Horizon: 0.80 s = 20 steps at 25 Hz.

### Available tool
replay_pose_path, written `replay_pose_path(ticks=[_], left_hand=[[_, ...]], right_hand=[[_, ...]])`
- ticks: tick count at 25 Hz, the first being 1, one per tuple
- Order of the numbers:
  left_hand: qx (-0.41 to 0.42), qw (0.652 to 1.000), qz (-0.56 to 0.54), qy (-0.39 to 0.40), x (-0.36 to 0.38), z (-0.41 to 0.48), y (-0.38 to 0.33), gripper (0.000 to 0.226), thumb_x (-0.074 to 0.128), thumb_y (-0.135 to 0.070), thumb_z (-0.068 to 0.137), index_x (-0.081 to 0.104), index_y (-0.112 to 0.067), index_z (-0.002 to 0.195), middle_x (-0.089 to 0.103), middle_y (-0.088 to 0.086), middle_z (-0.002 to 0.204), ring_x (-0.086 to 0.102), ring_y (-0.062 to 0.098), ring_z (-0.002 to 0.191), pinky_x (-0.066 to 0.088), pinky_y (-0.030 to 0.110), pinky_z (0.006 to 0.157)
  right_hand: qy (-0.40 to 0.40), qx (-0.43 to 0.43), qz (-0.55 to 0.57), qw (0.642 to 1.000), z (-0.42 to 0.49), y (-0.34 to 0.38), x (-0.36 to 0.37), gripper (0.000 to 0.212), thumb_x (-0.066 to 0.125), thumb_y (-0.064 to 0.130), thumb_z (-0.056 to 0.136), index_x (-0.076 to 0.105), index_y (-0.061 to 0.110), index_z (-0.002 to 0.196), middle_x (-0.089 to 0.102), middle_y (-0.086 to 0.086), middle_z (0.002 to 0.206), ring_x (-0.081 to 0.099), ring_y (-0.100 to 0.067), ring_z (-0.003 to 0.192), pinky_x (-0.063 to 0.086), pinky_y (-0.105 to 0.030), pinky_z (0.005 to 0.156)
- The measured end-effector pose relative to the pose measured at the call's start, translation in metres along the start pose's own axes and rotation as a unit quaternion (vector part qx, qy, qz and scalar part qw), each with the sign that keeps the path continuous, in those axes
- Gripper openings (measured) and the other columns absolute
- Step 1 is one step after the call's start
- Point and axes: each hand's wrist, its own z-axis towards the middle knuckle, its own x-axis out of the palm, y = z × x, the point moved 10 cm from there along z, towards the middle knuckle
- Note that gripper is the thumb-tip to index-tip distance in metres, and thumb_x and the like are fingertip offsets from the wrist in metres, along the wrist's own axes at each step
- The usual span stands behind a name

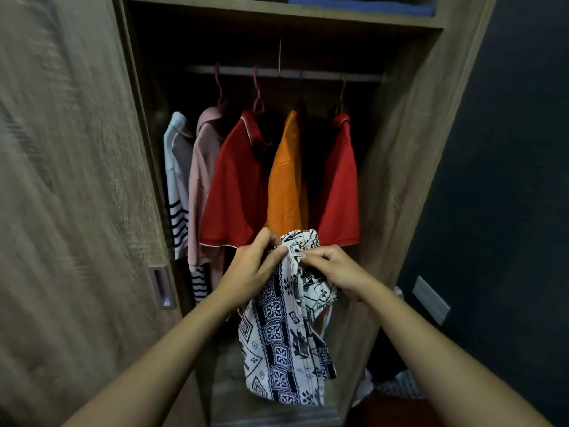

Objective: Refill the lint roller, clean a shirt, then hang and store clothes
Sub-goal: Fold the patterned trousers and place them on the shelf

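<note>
Gripping patterned garment [284, 343] at top edge: left hand [252, 269], right hand [334, 269], both clenched on fabric. Hung shirts [243, 183] at 12 o'clock inside wardrobe [409, 167].

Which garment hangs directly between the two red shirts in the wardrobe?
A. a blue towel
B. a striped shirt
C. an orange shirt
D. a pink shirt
C: the orange shirt hangs on the rail with one red shirt on its left and the other red shirt on its right.
</note>
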Motion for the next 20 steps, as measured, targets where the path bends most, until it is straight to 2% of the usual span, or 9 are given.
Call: replay_pose_path(ticks=[3,5,7,8,10,12,14,17,20], left_hand=[[-0.009,1.0,0.001,-0.022,-0.002,0.001,0.001,0.013,0.057,-0.026,0.092,0.05,-0.016,0.088,0.057,0.01,0.066,0.045,0.009,0.055,0.035,0.024,0.054],[-0.02,0.999,-0.011,-0.038,-0.004,0.002,0.001,0.013,0.06,-0.027,0.09,0.052,-0.017,0.087,0.062,0.008,0.073,0.053,0.016,0.063,0.041,0.03,0.061],[-0.031,0.998,-0.012,-0.046,-0.004,0.004,0.003,0.013,0.061,-0.027,0.089,0.053,-0.017,0.086,0.063,0.003,0.074,0.056,0.016,0.066,0.043,0.031,0.064],[-0.036,0.998,-0.013,-0.049,-0.003,0.004,0.004,0.013,0.062,-0.028,0.089,0.053,-0.018,0.086,0.063,0.0,0.073,0.056,0.015,0.066,0.043,0.032,0.064],[-0.039,0.998,-0.025,-0.048,-0.002,0.003,0.004,0.014,0.063,-0.028,0.088,0.054,-0.018,0.086,0.064,-0.001,0.075,0.058,0.015,0.068,0.044,0.032,0.066],[-0.036,0.998,-0.021,-0.051,-0.001,0.002,0.002,0.015,0.064,-0.029,0.087,0.053,-0.018,0.085,0.065,-0.002,0.075,0.058,0.013,0.066,0.045,0.03,0.064],[-0.036,0.996,-0.001,-0.077,-0.006,0.001,0.0,0.02,0.065,-0.029,0.086,0.05,-0.017,0.084,0.059,-0.005,0.065,0.05,0.007,0.054,0.038,0.02,0.053],[-0.046,0.993,0.027,-0.108,-0.015,0.002,0.0,0.029,0.068,-0.03,0.084,0.044,-0.013,0.084,0.044,-0.009,0.052,0.042,0.006,0.046,0.03,0.017,0.045],[-0.057,0.992,0.03,-0.107,-0.018,0.002,0.009,0.033,0.07,-0.034,0.081,0.045,-0.013,0.083,0.043,-0.007,0.054,0.039,0.007,0.047,0.029,0.019,0.046]], right_hand=[[0.013,0.003,-0.018,1.0,-0.003,-0.001,0.003,0.061,0.048,0.055,0.083,0.069,-0.002,0.095,0.07,-0.004,0.094,0.067,-0.005,0.078,0.049,-0.013,0.071],[0.043,-0.011,-0.041,0.998,-0.008,0.003,0.009,0.073,0.039,0.079,0.066,0.07,0.015,0.082,0.063,0.01,0.097,0.06,0.011,0.082,0.042,-0.003,0.073],[0.073,-0.026,-0.082,0.994,-0.012,0.007,0.019,0.062,0.044,0.087,0.054,0.067,0.033,0.076,0.053,0.019,0.103,0.051,0.021,0.09,0.037,0.001,0.077],[0.073,-0.039,-0.088,0.993,-0.012,0.008,0.021,0.06,0.051,0.084,0.054,0.068,0.035,0.085,0.052,0.019,0.113,0.049,0.019,0.1,0.037,-0.001,0.083],[0.042,-0.059,-0.075,0.994,-0.007,0.005,0.019,0.06,0.066,0.068,0.06,0.07,0.023,0.099,0.052,0.013,0.124,0.052,0.008,0.11,0.039,-0.011,0.093],[0.015,-0.072,-0.061,0.995,-0.006,0.006,0.018,0.036,0.071,0.052,0.07,0.071,0.022,0.09,0.057,0.012,0.114,0.058,0.002,0.101,0.045,-0.022,0.092],[-0.017,-0.082,-0.053,0.995,-0.006,0.01,0.016,0.012,0.062,0.037,0.085,0.068,0.029,0.079,0.061,0.016,0.098,0.06,0.003,0.09,0.046,-0.024,0.085],[-0.048,-0.116,-0.122,0.985,-0.009,0.019,0.016,0.018,0.046,0.033,0.095,0.062,0.035,0.087,0.059,0.027,0.09,0.057,0.007,0.084,0.042,-0.019,0.079],[-0.049,-0.146,-0.181,0.971,-0.012,0.018,0.021,0.035,0.038,0.043,0.095,0.057,0.024,0.118,0.059,0.014,0.117,0.055,-0.001,0.108,0.046,-0.031,0.093]])
